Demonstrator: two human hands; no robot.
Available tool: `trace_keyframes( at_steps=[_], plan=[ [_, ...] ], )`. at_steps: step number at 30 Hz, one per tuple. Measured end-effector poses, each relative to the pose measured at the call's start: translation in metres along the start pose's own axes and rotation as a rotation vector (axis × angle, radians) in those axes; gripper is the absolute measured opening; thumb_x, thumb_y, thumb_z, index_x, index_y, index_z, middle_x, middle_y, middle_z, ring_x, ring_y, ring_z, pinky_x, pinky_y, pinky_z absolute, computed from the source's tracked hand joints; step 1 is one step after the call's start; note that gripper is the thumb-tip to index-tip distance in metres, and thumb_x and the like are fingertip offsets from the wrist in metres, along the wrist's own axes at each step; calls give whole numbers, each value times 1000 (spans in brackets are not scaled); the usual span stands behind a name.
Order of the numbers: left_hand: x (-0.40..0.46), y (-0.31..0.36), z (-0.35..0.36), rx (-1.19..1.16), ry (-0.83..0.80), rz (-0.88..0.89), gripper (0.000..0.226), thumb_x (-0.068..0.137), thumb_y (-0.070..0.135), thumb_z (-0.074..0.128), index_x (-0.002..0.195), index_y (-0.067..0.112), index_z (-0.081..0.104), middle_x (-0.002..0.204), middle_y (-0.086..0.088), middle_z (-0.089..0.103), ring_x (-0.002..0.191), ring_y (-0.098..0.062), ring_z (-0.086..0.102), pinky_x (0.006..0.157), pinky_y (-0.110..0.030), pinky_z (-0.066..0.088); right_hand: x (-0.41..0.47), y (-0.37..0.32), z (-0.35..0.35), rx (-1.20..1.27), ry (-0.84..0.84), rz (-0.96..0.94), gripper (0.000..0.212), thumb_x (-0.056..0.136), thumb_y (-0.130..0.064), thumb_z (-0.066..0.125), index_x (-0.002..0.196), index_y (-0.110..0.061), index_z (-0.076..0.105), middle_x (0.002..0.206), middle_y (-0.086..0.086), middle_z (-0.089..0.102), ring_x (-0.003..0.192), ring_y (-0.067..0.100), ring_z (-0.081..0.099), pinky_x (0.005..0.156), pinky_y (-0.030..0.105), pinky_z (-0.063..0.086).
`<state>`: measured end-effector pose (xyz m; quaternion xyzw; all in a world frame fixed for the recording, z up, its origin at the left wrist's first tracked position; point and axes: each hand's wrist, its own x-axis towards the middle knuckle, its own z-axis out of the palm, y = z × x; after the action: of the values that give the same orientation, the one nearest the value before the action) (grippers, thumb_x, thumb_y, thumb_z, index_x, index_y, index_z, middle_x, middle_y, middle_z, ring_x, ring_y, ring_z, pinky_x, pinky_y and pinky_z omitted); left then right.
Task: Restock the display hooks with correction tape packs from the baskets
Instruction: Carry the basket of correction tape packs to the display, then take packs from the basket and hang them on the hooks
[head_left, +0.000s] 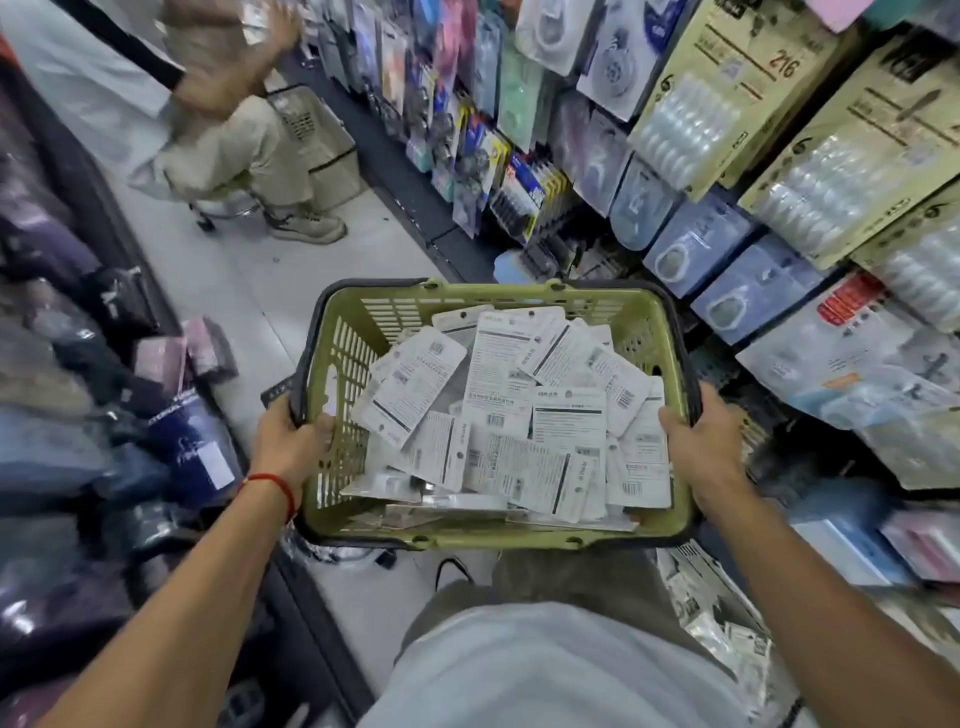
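basket (644, 332) of correction tape packs (498, 415), gripped by both hands.

You're extending both arms forward, left hand (293, 441) and right hand (698, 436) gripping opposite rims, fingers curled.

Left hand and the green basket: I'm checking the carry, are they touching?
Touching. The head view shows the left hand gripping the green basket at its left rim, fingers curled over the edge.

Bare forearms, red string bracelet (274, 486) on left wrist, light grey shirt (561, 670), olive-khaki trousers (566, 577).
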<state>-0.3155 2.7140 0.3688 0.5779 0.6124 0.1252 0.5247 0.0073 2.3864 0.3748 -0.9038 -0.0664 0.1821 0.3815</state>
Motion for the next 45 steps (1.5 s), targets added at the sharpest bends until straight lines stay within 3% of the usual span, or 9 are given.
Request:
trace_keyframes(
  at_steps=[11, 15, 17, 21, 25, 28, 38, 42, 45],
  plan=[
    [144, 142, 72, 469, -181, 84, 17, 91, 7, 74, 104, 16, 67, 99, -17, 76, 87, -36, 75, 81, -57, 64, 46, 15, 48, 207, 107, 385, 39, 100, -15, 64, 137, -14, 56, 121, 13, 68, 111, 36, 64, 94, 47, 52],
    [172, 165, 129, 574, -295, 109, 16, 90, 3, 75, 97, 14, 67, 99, -18, 76, 70, -25, 73, 45, -27, 58, 30, 42, 61, 260, 180, 550, 39, 101, -19, 65, 137, -10, 55, 125, 19, 67, 115, 41, 64, 95, 51, 51],
    [188, 162, 158, 612, -350, 91, 16, 91, 2, 75, 100, 12, 67, 101, -17, 76, 73, -26, 73, 48, -29, 59, 21, 58, 74, 231, 245, 631, 50, 101, -24, 66, 146, -10, 52, 137, 21, 63, 123, 44, 60, 100, 49, 48],
    [215, 130, 209, 680, -405, -11, 13, 93, 1, 73, 100, 10, 69, 105, -18, 76, 89, -37, 75, 85, -56, 64, 14, 99, 112, 171, 323, 738, 47, 101, -25, 66, 140, -2, 56, 132, 29, 65, 121, 47, 62, 98, 49, 49],
    [250, 78, 245, 727, -427, -82, 10, 93, -4, 71, 101, 3, 70, 75, -10, 78, 55, -22, 73, 50, -35, 62, 20, 146, 167, 210, 313, 798, 24, 102, -22, 63, 109, 0, 57, 105, 27, 64, 105, 47, 64, 78, 45, 44],
    [285, 40, 270, 749, -438, -122, 6, 94, -3, 67, 90, 2, 67, 69, -14, 68, 48, -25, 66, 42, -34, 57, 32, 179, 217, 216, 327, 797, 26, 101, -18, 63, 117, 2, 59, 111, 28, 66, 104, 47, 63, 85, 50, 50],
    [446, -101, 372, 896, -462, -15, 8, 84, 23, 74, 83, 15, 72, 99, -8, 80, 99, -35, 74, 94, -52, 61, 70, 280, 426, 302, 409, 994, 20, 102, -17, 58, 121, -13, 59, 106, 11, 68, 100, 42, 66, 86, 52, 58],
    [489, -137, 395, 905, -411, 75, 16, 88, 38, 70, 82, 23, 67, 100, -4, 77, 86, -23, 70, 78, -33, 57, 90, 303, 475, 262, 448, 1006, 20, 103, -16, 57, 122, -12, 57, 102, 9, 66, 98, 40, 64, 78, 40, 48],
    [507, -157, 410, 898, -375, 142, 40, 81, 50, 62, 102, 18, 72, 111, -12, 76, 95, -33, 71, 87, -43, 60, 103, 310, 494, 217, 480, 965, 21, 104, -15, 54, 124, -8, 54, 106, 16, 69, 91, 39, 62, 76, 35, 40]
  ],
)
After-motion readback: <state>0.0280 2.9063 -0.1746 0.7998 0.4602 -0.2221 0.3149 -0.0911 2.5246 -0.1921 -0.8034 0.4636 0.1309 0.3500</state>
